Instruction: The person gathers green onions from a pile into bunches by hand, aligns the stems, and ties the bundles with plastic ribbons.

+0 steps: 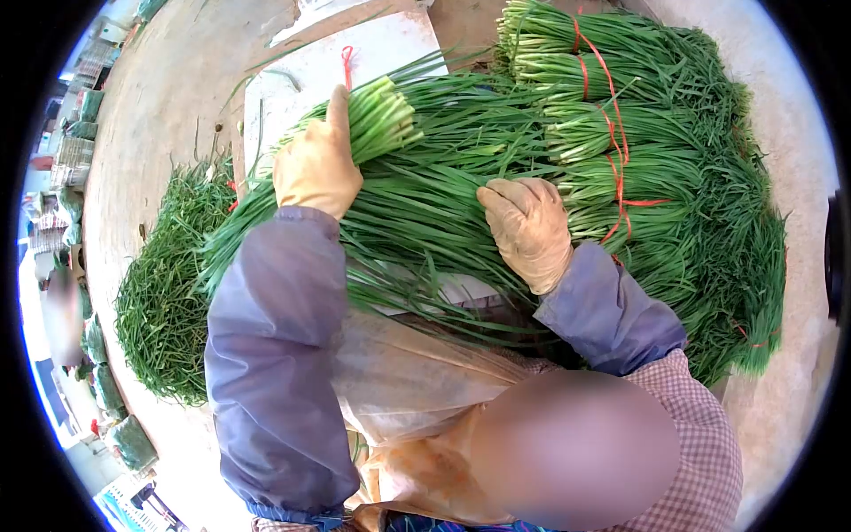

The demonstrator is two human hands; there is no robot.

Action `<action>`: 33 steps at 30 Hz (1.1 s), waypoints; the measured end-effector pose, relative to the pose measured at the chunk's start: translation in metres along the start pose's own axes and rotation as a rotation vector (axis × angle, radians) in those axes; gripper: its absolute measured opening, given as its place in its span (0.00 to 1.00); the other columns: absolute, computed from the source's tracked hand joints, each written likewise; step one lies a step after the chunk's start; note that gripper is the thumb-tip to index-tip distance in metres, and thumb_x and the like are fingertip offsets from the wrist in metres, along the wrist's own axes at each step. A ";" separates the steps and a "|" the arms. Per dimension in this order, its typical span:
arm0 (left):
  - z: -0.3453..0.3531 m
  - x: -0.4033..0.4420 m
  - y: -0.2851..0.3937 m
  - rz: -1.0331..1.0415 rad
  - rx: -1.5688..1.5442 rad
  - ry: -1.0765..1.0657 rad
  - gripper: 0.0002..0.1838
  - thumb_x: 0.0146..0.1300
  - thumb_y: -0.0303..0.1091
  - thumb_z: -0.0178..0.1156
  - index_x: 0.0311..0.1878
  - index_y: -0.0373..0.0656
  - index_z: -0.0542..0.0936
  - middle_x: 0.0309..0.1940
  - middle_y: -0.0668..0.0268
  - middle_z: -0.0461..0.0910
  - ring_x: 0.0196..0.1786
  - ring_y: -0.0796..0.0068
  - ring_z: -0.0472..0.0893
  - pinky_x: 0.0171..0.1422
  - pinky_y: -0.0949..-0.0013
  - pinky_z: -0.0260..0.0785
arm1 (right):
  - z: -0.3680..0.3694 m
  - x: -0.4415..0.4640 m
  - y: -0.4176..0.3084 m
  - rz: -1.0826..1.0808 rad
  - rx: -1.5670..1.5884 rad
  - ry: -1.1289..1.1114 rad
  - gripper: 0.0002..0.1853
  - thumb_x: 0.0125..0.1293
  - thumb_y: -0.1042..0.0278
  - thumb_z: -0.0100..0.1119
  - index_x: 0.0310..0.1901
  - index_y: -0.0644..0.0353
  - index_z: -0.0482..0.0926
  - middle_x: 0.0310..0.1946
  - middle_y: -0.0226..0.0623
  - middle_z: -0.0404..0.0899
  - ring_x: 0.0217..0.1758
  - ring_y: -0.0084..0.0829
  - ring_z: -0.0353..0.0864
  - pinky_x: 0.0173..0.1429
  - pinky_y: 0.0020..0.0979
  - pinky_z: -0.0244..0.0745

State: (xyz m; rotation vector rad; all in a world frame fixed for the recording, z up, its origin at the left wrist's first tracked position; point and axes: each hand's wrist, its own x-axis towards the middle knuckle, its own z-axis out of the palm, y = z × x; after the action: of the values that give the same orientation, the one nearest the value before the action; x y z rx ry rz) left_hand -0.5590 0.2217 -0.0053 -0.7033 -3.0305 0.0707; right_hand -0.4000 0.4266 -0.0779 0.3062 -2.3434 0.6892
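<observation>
My left hand (317, 173), in a pale rubber glove, is closed around a bunch of garlic chives (383, 117), its index finger stretched along the stems. The cut pale ends point right. My right hand (527, 229), gloved too, rests with curled fingers on a spread of loose chive leaves (417, 208). Whether it grips any of them is hidden under the fingers. Beneath the chives lies a white board (403, 40), with a red tie (347, 64) looped just beyond my left hand.
Tied chive bundles (647, 133) with red bands (618, 168) are stacked on the right. A heap of loose green leaves (168, 293) sits on the floor (168, 97) at left. Several wrapped green packs (131, 443) line the far left edge. A blurred person (62, 315) is there too.
</observation>
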 end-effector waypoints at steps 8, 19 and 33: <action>0.008 -0.005 0.006 0.022 0.050 -0.009 0.40 0.56 0.25 0.57 0.74 0.46 0.57 0.36 0.52 0.80 0.38 0.52 0.84 0.44 0.51 0.75 | -0.020 0.028 0.033 0.725 0.364 -0.133 0.15 0.66 0.65 0.62 0.49 0.65 0.80 0.31 0.41 0.83 0.32 0.30 0.81 0.41 0.30 0.76; 0.011 -0.005 0.007 0.051 0.063 -0.020 0.39 0.56 0.24 0.57 0.73 0.44 0.58 0.38 0.52 0.80 0.41 0.52 0.83 0.45 0.52 0.74 | 0.011 0.034 0.049 0.618 0.403 -0.225 0.07 0.65 0.68 0.62 0.38 0.62 0.80 0.24 0.38 0.78 0.28 0.29 0.75 0.39 0.29 0.72; 0.012 -0.005 0.007 0.042 0.072 -0.037 0.38 0.58 0.25 0.55 0.74 0.44 0.57 0.39 0.52 0.80 0.43 0.52 0.83 0.49 0.51 0.73 | 0.012 0.051 0.056 0.703 0.592 -0.409 0.12 0.66 0.63 0.63 0.40 0.65 0.79 0.26 0.29 0.77 0.31 0.22 0.74 0.37 0.31 0.71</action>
State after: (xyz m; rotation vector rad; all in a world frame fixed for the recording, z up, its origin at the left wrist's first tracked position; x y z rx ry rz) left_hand -0.5516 0.2252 -0.0182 -0.7689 -3.0304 0.1946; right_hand -0.4660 0.4652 -0.0740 -0.1674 -2.5738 1.8143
